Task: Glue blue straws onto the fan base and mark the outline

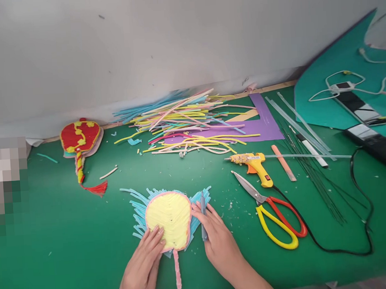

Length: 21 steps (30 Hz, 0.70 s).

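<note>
A hand fan (169, 220) lies flat on the green table, with a yellow pipe-cleaner face, a pink rim and a pink handle (177, 269) pointing towards me. Blue pipe cleaners (138, 209) stick out from under it on the left, top and right. My left hand (144, 256) rests on the lower left of the yellow face, fingers stretched out. At the right rim, my right hand (214, 234) holds a grey-blue pen (203, 218) upright, tip away from me, while its fingertips touch the blue strips and the fan's edge.
Behind the fan lies a heap of coloured pipe cleaners (184, 114) on a purple sheet (266, 118). To the right are a yellow glue gun (256, 164) with a black cord (337, 253), scissors (279, 217), glue sticks (299, 122) and dark wires (316, 180). A red fan (81, 136) lies left.
</note>
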Each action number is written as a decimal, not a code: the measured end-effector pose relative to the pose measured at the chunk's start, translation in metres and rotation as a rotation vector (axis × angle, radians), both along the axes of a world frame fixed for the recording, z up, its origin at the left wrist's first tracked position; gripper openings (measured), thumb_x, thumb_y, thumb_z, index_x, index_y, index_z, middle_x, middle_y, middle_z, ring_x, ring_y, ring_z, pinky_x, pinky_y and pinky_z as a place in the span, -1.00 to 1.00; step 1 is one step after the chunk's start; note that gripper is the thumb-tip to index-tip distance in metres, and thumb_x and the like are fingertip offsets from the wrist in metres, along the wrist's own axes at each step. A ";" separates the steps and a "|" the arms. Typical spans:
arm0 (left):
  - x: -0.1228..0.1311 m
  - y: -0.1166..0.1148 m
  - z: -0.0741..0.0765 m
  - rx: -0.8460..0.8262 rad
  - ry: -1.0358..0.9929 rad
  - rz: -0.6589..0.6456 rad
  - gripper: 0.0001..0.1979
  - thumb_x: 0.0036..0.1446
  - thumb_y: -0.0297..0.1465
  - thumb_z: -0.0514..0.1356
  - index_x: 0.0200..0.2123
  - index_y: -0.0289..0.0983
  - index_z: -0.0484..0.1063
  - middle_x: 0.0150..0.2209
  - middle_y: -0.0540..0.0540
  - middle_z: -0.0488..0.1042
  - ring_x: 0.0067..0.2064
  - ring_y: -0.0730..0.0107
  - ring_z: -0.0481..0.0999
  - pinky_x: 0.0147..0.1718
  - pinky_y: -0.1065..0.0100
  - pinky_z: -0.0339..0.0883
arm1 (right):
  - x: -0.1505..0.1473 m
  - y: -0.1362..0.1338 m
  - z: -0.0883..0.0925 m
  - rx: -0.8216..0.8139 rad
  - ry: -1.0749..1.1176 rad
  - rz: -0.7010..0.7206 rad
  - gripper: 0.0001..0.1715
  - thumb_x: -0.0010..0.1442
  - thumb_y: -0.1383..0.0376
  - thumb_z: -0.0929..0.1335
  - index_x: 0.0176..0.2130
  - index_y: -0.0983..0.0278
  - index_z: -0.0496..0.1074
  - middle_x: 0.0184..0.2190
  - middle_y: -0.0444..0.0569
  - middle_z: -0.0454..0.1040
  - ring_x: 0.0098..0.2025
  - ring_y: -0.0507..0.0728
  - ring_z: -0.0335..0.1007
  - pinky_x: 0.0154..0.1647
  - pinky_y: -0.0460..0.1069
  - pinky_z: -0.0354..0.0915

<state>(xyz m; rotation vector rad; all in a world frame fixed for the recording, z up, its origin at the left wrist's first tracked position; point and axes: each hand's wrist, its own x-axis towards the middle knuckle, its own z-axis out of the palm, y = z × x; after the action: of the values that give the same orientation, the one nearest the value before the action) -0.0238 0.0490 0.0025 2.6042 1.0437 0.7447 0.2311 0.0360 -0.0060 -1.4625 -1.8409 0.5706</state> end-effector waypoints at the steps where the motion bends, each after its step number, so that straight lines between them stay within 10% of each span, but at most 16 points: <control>1: 0.001 0.000 0.001 0.003 0.010 0.004 -0.57 0.22 -0.64 0.13 0.14 -0.30 0.37 0.12 -0.24 0.51 0.25 0.11 0.40 0.22 0.03 0.35 | 0.000 0.000 0.000 0.004 0.001 0.000 -0.07 0.03 0.67 0.10 0.31 0.17 0.16 0.24 -0.02 0.38 0.33 0.14 0.22 0.30 0.29 0.29; 11: 0.006 -0.008 0.009 -0.014 -0.058 0.180 -0.59 0.19 -0.61 0.11 0.09 -0.24 0.36 0.17 -0.27 0.42 0.27 0.09 0.36 0.19 -0.02 0.38 | 0.001 -0.006 -0.006 0.018 0.005 -0.023 -0.17 0.09 0.64 0.13 0.28 0.15 0.20 0.30 -0.05 0.30 0.37 0.17 0.13 0.30 0.28 0.28; 21: 0.010 -0.001 0.002 -0.142 -0.083 0.335 -0.41 0.34 -0.46 0.07 0.38 -0.15 0.04 0.34 -0.23 0.23 0.39 0.10 0.16 0.32 -0.14 0.11 | 0.002 -0.005 -0.009 0.113 -0.028 -0.373 -0.48 0.33 0.46 0.19 0.23 0.17 0.25 0.19 0.07 0.42 0.29 0.22 0.27 0.29 0.36 0.22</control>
<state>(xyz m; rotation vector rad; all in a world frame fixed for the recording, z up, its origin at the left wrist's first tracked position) -0.0139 0.0480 0.0044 2.2866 1.4704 0.8081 0.2332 0.0310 -0.0145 -1.6877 -1.5380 0.2602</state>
